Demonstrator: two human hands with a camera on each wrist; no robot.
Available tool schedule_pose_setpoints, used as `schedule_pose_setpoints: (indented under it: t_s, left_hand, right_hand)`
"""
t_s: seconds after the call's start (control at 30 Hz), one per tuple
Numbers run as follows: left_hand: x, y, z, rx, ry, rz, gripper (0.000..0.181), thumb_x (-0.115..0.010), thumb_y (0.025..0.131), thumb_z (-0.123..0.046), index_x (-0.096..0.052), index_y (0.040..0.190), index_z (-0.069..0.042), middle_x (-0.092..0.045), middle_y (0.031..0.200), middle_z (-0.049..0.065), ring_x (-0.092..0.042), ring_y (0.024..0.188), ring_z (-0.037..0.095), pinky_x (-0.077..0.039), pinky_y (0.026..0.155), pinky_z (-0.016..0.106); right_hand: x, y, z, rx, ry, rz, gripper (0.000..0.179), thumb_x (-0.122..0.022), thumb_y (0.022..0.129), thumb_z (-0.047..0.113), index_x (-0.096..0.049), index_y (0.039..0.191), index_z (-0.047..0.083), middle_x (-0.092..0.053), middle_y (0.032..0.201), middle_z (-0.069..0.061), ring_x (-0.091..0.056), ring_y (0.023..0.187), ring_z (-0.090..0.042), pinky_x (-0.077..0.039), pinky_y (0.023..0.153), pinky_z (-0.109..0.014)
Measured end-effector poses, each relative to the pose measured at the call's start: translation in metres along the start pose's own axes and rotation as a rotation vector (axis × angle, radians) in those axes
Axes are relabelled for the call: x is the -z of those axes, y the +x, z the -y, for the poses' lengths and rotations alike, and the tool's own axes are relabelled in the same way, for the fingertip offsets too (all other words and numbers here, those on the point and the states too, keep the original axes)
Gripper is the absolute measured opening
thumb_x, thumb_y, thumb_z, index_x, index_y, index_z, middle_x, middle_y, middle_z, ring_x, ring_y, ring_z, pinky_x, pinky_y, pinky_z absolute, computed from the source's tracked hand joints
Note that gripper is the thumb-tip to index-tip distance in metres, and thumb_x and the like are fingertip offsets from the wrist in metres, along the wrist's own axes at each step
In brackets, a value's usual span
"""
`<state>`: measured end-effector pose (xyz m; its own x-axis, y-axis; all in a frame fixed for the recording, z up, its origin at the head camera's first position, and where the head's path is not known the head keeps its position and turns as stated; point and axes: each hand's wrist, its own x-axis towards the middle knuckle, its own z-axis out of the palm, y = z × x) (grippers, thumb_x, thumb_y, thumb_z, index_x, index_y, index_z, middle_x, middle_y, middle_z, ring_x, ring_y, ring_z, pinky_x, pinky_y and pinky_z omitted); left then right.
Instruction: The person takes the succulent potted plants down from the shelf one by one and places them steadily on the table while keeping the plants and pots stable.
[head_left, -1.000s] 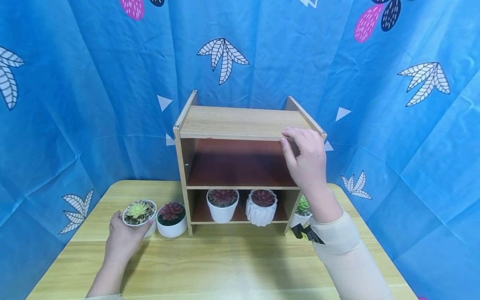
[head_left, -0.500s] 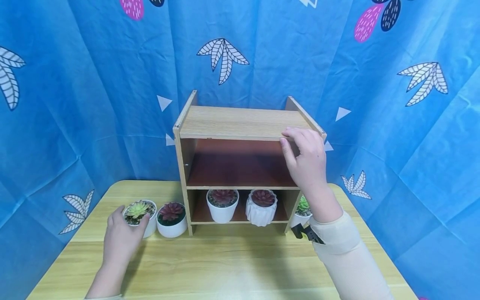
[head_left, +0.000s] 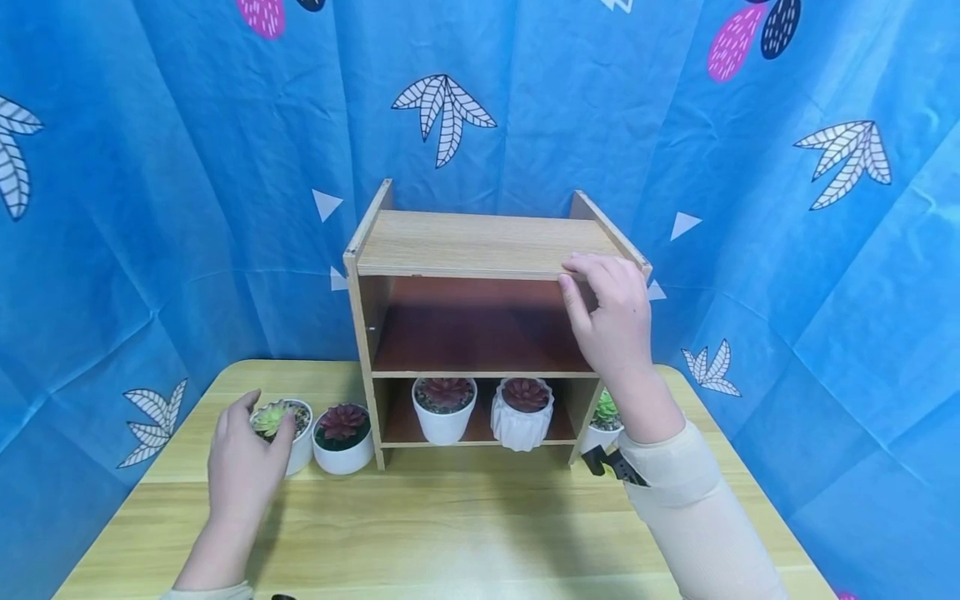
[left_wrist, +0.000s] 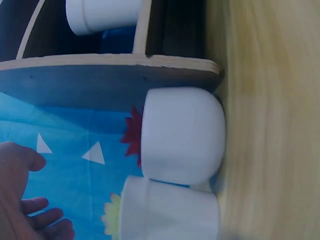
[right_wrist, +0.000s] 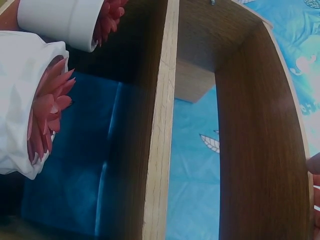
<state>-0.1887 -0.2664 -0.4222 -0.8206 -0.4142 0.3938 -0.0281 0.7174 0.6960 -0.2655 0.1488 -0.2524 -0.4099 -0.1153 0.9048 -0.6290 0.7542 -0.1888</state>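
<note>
My left hand [head_left: 247,462] is raised over a white pot [head_left: 302,450] with a pale green succulent [head_left: 270,418] on the table's left side. In the left wrist view its thumb and fingers [left_wrist: 46,218] are spread and hold nothing. Beside that pot stands another white pot [head_left: 343,457] with a dark red succulent [head_left: 342,422]. My right hand [head_left: 615,312] grips the front edge of the top board of a wooden shelf unit [head_left: 480,242], fingertips on top and thumb at the front edge.
In the lower compartment sit a smooth white pot [head_left: 444,423] and a ribbed white pot [head_left: 521,427], both with red succulents. A green succulent pot [head_left: 602,425] stands right of the unit, partly hidden by the right forearm. Behind hangs a blue patterned curtain [head_left: 300,125].
My left hand has come off the side of the pale green succulent's pot and risen above it, its thumb leaving the rim. The right hand keeps its place on the shelf edge.
</note>
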Motion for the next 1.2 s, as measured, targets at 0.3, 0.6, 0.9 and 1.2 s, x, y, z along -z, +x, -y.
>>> schedule_pose_setpoints:
  t_s: [0.3,0.6,0.9,1.2]
  left_hand:
    - [0.005,0.004,-0.033,-0.118,-0.080,-0.065,0.052,-0.063,0.096,-0.023,-0.050,0.138,0.004,-0.052,0.135,0.028,-0.046,0.125,0.047,-0.034,0.101,0.063]
    - [0.012,0.001,-0.062,-0.196,-0.090,-0.083,0.046,-0.064,0.096,-0.021,-0.056,0.135,0.001,-0.055,0.136,0.024,-0.049,0.126,0.044,-0.037,0.100,0.065]
    - [0.016,0.000,-0.082,-0.295,-0.104,-0.108,0.041,-0.065,0.095,-0.020,-0.060,0.131,-0.001,-0.056,0.137,0.019,-0.049,0.127,0.042,-0.038,0.100,0.065]
    - [0.016,0.001,-0.101,-0.433,-0.120,-0.134,0.037,-0.068,0.091,-0.014,-0.064,0.125,0.001,-0.060,0.131,0.019,-0.053,0.122,0.041,-0.042,0.096,0.062]
  right_hand:
    - [0.001,0.000,0.000,-0.009,-0.002,0.000,0.020,-0.068,0.096,0.020,-0.074,0.109,0.006,-0.072,0.115,-0.011,-0.060,0.110,-0.032,-0.044,0.096,-0.049]
    - [-0.001,0.001,0.000,0.001,0.006,-0.004,0.020,-0.068,0.096,0.020,-0.074,0.108,0.006,-0.072,0.114,-0.011,-0.060,0.109,-0.033,-0.044,0.094,-0.049]
    - [-0.001,0.000,0.000,-0.007,0.000,-0.001,0.020,-0.067,0.096,0.020,-0.074,0.109,0.006,-0.072,0.115,-0.011,-0.060,0.110,-0.033,-0.044,0.096,-0.049]
    - [-0.001,0.000,0.001,-0.010,0.001,0.000,0.020,-0.067,0.096,0.020,-0.074,0.109,0.006,-0.072,0.116,-0.011,-0.060,0.111,-0.033,-0.043,0.097,-0.049]
